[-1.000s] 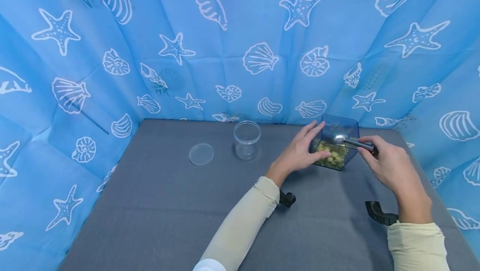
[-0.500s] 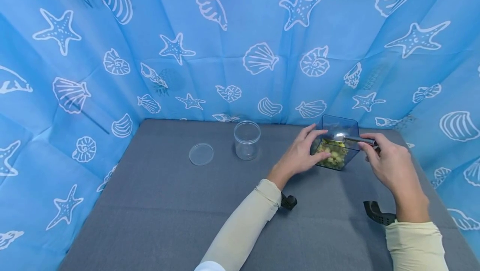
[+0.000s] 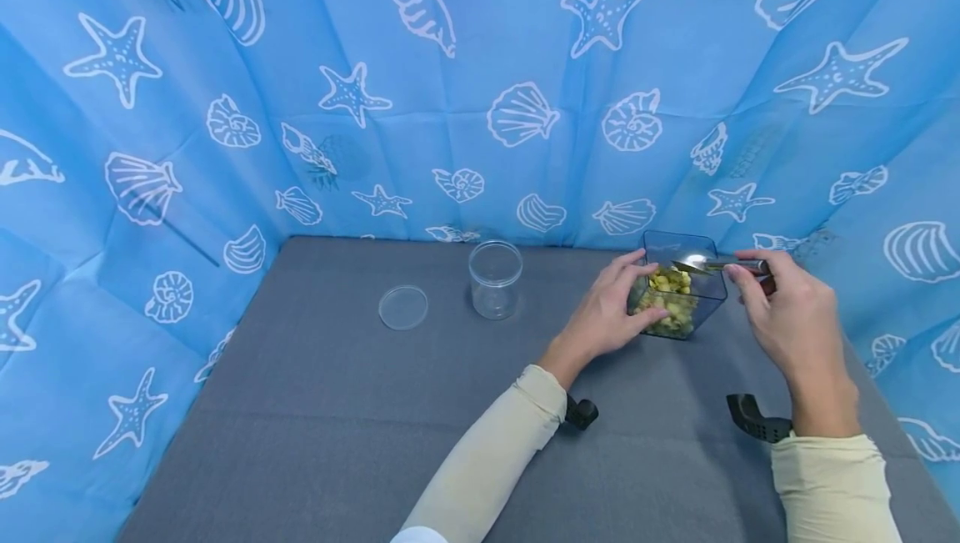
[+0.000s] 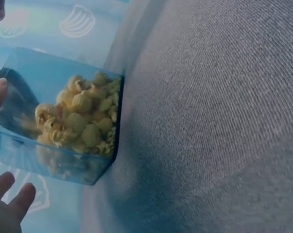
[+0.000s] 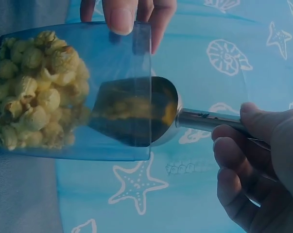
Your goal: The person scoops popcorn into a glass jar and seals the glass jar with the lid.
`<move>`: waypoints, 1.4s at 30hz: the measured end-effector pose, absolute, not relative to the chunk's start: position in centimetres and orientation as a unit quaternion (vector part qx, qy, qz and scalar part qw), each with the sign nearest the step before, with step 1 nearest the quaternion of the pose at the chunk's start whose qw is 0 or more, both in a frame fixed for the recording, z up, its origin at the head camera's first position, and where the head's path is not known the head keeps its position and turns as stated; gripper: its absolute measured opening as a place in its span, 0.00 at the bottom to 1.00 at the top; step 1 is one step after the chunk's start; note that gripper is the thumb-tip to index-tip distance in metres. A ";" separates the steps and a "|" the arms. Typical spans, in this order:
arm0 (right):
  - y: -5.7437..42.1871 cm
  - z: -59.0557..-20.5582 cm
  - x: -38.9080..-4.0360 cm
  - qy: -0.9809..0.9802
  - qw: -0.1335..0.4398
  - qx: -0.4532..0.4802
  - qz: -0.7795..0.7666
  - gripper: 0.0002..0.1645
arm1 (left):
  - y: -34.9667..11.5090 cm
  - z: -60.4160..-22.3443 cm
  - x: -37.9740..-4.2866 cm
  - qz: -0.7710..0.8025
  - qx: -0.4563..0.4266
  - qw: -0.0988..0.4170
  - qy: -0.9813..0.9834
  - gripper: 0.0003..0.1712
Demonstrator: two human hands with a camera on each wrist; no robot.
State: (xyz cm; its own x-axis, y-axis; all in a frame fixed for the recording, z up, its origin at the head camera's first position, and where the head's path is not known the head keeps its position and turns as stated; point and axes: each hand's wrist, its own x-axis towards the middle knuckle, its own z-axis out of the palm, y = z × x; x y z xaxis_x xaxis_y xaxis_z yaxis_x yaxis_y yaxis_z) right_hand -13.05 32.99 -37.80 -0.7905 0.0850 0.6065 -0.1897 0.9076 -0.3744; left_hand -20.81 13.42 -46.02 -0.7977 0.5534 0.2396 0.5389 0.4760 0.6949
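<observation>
A clear, square-sided container (image 3: 684, 241) stands towards the right of the table, partly filled with popcorn (image 5: 39, 97). My left hand (image 3: 609, 305) holds it from the left, the thumb on the near face and the fingers at the far side. My right hand (image 3: 797, 309) pinches the handle of a metal scoop (image 5: 168, 109) between thumb and forefinger. The scoop's bowl reaches through the container's mouth, its tip close to the popcorn. Whether it bears any popcorn I cannot tell. In the left wrist view the container (image 4: 44, 73) shows popcorn heaped at its base.
A round clear jar (image 3: 495, 280) without a lid stands left of my left hand. Beside it a clear round lid (image 3: 402, 308) lies flat on the grey tablecloth (image 3: 360, 409). A blue curtain (image 3: 450, 93) printed with shells and starfish hangs right behind the table.
The scoop and my right hand have shifted slightly up and to the right. The container and my left hand have moved a little rightward too. Jar and lid lie unchanged.
</observation>
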 end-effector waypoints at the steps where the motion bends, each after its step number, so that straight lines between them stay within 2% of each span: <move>1: 33.0 -37.7 -13.1 -0.922 0.327 0.033 0.206 0.17 | 13.6 -45.9 -20.9 0.405 0.313 0.006 0.859 0.36; 4: 33.1 -37.5 -13.3 -0.923 0.332 0.047 0.187 0.17 | 14.1 -45.8 -21.2 0.430 0.293 0.006 0.854 0.41; 9: 33.1 -37.8 -13.4 -0.927 0.328 0.067 0.171 0.17 | 14.8 -46.0 -22.1 0.473 0.268 0.041 0.838 0.64; 12: 33.2 -38.0 -13.3 -0.926 0.328 0.068 0.174 0.16 | 15.4 -46.0 -22.7 0.479 0.274 0.067 0.831 0.71; 17: 33.1 -38.2 -13.2 -0.925 0.329 0.063 0.180 0.15 | 16.0 -45.8 -23.6 0.446 0.291 0.080 0.843 0.74; 28: 32.6 -38.2 -13.3 -0.926 0.321 0.068 0.187 0.16 | 16.2 -44.8 -23.0 0.420 0.231 0.092 0.873 0.80; 42: 32.1 -37.9 -13.3 -0.931 0.296 0.067 0.203 0.14 | 15.5 -45.1 -23.7 0.426 0.267 0.126 0.855 0.81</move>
State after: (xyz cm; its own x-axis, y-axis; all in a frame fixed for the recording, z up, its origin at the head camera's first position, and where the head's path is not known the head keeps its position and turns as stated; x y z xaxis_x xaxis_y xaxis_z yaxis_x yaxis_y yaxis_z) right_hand -13.28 32.13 -37.95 -0.8162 -0.0049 0.5778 -0.2449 0.9086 -0.3382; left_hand -23.73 15.48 -45.06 -0.8253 0.5646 0.0123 0.3497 0.4937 0.7962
